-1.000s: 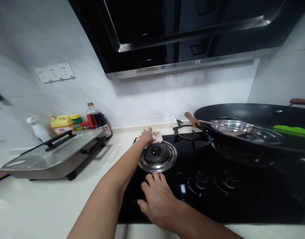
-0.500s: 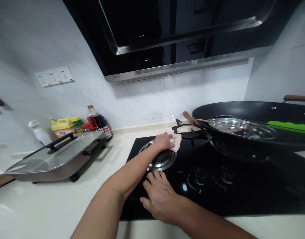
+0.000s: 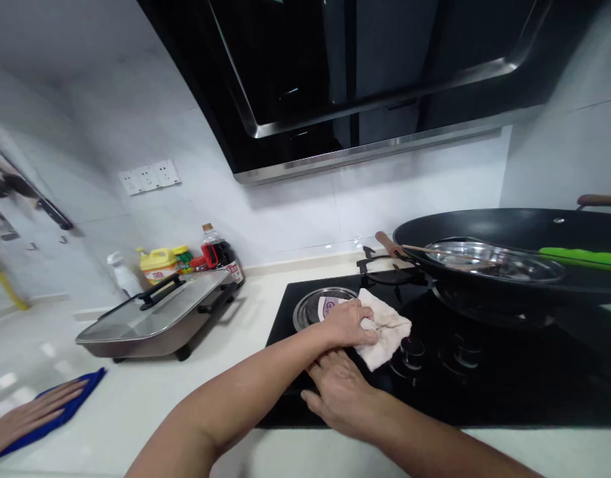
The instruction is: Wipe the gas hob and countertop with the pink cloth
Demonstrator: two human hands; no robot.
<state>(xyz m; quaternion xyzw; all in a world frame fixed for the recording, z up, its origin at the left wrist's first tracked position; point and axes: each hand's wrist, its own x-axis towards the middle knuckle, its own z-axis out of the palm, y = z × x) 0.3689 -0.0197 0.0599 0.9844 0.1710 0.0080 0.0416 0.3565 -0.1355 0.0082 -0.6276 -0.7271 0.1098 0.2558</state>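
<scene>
My left hand (image 3: 349,322) grips a pale pink cloth (image 3: 382,335), which lies spread on the black glass cooktop (image 3: 305,392) beside the left burner (image 3: 310,302). A purple-printed patch of the cloth shows over the burner's metal ring. My right hand (image 3: 343,392) rests on the cooktop just below, thumb apart, holding nothing visible. Its fingertips are partly hidden under my left wrist.
A wok (image 3: 485,299) with a metal lid (image 3: 495,259) inside covers the right burner. A pot support (image 3: 395,272) sits behind. On the left stand a lidded electric pan (image 3: 151,325) and several bottles. Another person's hand (image 3: 41,411) presses a blue cloth (image 3: 84,395) onto the counter.
My left hand has drawn the cloth from the burner's far side toward me and to the right. The view has shifted left, bringing the other person's hand and blue cloth into sight.
</scene>
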